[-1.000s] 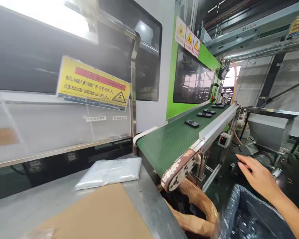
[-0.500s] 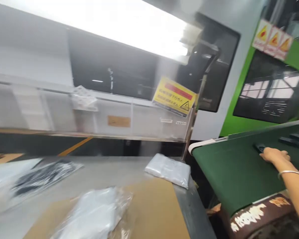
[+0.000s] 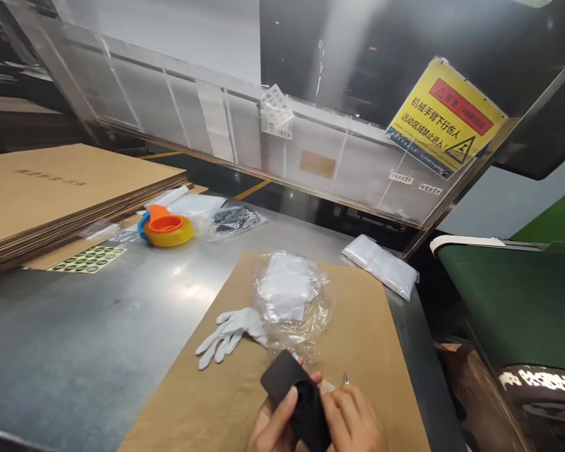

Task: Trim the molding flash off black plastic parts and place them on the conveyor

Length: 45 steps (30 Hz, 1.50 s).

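A black part [image 3: 306, 411], flat and rectangular with a hollowed middle, is held tilted above a brown cardboard sheet [image 3: 371, 339]. My left hand [image 3: 275, 430] is closed around its left side, with the thumb on the face. My right hand [image 3: 355, 420] is closed at its right edge, fingers bent against it. A small pointed metal tip [image 3: 345, 378] shows just above my right hand; what it belongs to is hidden. Beyond the part lie a white glove [image 3: 233, 333] and a clear plastic bag [image 3: 287, 289] with white contents.
A metal table [image 3: 160, 326] carries a tape dispenser [image 3: 167, 227], a sticker sheet [image 3: 89, 258], a white packet [image 3: 381, 265] and a dark bagged item [image 3: 238, 220]. Stacked cardboard [image 3: 75, 188] stands left. A green conveyor belt [image 3: 513, 295] is at right, a yellow warning sign [image 3: 447, 119] above.
My view has turned left from the conveyor to the table. My right hand, earlier reaching to a dark part on the belt, is now at the black part, together with my left hand.
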{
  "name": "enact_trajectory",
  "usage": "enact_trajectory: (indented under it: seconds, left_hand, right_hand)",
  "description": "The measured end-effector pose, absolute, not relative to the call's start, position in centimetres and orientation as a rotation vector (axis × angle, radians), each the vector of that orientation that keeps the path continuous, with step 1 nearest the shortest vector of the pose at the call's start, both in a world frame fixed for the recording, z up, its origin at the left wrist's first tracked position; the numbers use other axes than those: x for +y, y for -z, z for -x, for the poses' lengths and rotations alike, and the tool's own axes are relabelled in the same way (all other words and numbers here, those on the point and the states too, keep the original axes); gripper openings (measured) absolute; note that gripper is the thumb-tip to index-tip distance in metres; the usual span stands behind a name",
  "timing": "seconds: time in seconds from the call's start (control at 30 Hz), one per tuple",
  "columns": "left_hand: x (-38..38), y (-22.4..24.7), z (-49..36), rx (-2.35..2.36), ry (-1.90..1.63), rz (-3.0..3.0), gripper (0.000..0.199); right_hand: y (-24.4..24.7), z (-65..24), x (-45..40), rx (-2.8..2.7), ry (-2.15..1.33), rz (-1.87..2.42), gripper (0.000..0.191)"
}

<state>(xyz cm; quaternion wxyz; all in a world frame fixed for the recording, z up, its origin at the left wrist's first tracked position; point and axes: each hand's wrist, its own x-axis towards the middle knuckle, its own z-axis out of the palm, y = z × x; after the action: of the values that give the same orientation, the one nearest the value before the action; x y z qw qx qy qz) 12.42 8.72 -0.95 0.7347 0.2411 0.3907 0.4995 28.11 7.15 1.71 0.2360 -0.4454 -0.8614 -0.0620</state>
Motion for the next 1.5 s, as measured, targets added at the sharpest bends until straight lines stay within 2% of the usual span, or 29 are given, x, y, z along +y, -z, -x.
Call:
enact_trajectory:
  seconds: [0.1,0.2,0.3,0.4,0.5,0.63,0.73,0.87,0.97,1.03,1.17,1.33,1.43,1.5]
  left_hand:
    - [8.5,1.3,-9.7,1.039,-1.152,-0.444,0.051]
    - [7.7,2.0,-6.6,1.126,-1.194,-0.712,0.043]
    - [6.8,2.6,-4.5,1.102,-1.166,-1.024,0.032]
    - [6.3,2.7,-3.5,1.025,-1.146,-1.229,0.025]
    - [6.2,2.6,-3.0,0.99,-1.152,-1.352,0.018]
    - [6.0,2.4,-2.6,0.961,-1.141,-1.495,0.014]
    - [5.8,2.3,-2.6,0.96,-1.135,-1.589,0.015]
    - [5.6,2.1,-3.1,0.957,-1.064,-1.714,0.019]
    - [5.4,2.3,-3.3,0.945,-1.062,-1.777,0.007]
    - [5.1,2.4,-3.2,0.936,-1.103,-1.778,0.02]
    - [4.4,2.3,-2.4,0.939,-1.007,-1.811,0.019]
    - [4.1,2.1,-2.3,0.878,-1.087,-1.816,0.043]
    - [4.1,2.0,-2.4,0.869,-1.0,-1.823,0.033]
    - [4.0,2.0,-2.5,0.853,-0.992,-1.839,0.034]
  right_hand:
    - [2.4,-26.2,7.2,-2.319,-0.023,1.367,0.038]
    - [6.4,-26.5,7.3,-2.217,0.279,1.669,0.032]
    - [9.4,-26.3,6.5,-2.256,0.322,1.747,0.028]
    - [10.3,-25.3,5.2,-2.22,0.311,1.771,0.03]
    - [10.5,-24.6,4.1,-2.098,0.4,1.858,0.046]
    - [10.9,-25.2,3.2,-2.041,0.367,1.794,0.044]
    - [8.9,-25.2,2.8,-1.97,0.161,1.653,0.039]
    - [2.0,-22.2,2.6,-1.887,-0.175,1.377,0.036]
    - [-2.8,-19.0,3.1,-1.99,-0.253,0.992,0.038]
    - [-4.4,-17.8,3.4,-2.049,-0.257,0.885,0.036]
    - [-4.5,-17.6,3.5,-2.044,-0.299,0.961,0.036]
    - [-4.2,-17.7,3.0,-2.066,-0.296,0.877,0.037]
    - [-4.4,-17.8,2.9,-2.102,-0.373,0.954,0.039]
    - [-4.5,-17.9,2.8,-2.098,-0.367,0.944,0.039]
